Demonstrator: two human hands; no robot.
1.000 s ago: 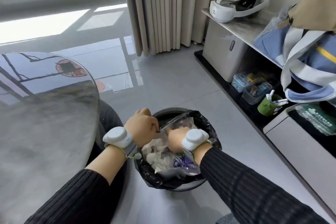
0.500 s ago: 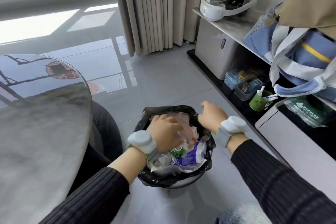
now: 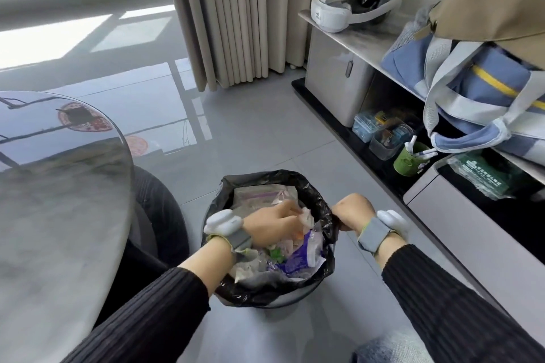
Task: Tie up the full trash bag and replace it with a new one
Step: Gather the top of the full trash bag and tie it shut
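R hand [image 3: 351, 211] now on bag rim [image 3: 331, 216]

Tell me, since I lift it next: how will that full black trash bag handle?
The black trash bag looks thin and crinkly, so probably floppy and tearable. Its trash is mostly wrappers and paper, likely light. The right hand already grips its rim.

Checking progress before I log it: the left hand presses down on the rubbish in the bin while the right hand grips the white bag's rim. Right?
Not quite. The head view shows the bag is black, not white. The left hand does press on the rubbish, and the right hand grips the rim.
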